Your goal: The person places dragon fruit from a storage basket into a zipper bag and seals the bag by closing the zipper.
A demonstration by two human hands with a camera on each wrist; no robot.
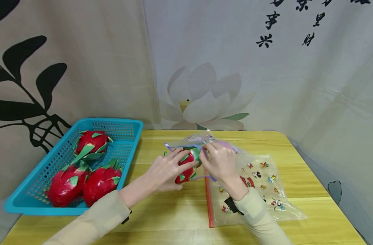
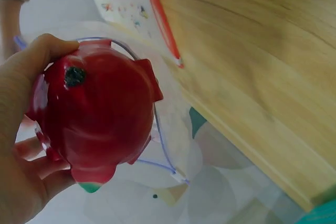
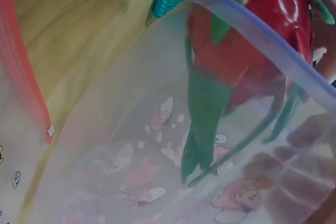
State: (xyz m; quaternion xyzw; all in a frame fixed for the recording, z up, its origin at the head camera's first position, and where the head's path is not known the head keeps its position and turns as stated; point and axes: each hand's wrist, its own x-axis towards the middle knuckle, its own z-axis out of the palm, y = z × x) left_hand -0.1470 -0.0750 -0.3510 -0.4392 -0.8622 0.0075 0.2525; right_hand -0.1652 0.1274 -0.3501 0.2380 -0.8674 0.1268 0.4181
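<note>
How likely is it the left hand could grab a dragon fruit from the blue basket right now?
Probably not yet: the left hand is taken up with another dragon fruit at the mouth of the purple-edged bag. Nothing seems to cover the three fruits in the blue basket, though.

Indoor nook: printed hangings (image 1: 198, 47), table (image 1: 174, 217)

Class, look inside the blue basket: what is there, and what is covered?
Three red dragon fruits lie inside the blue basket; its floor directly beneath them cannot be seen.
</note>
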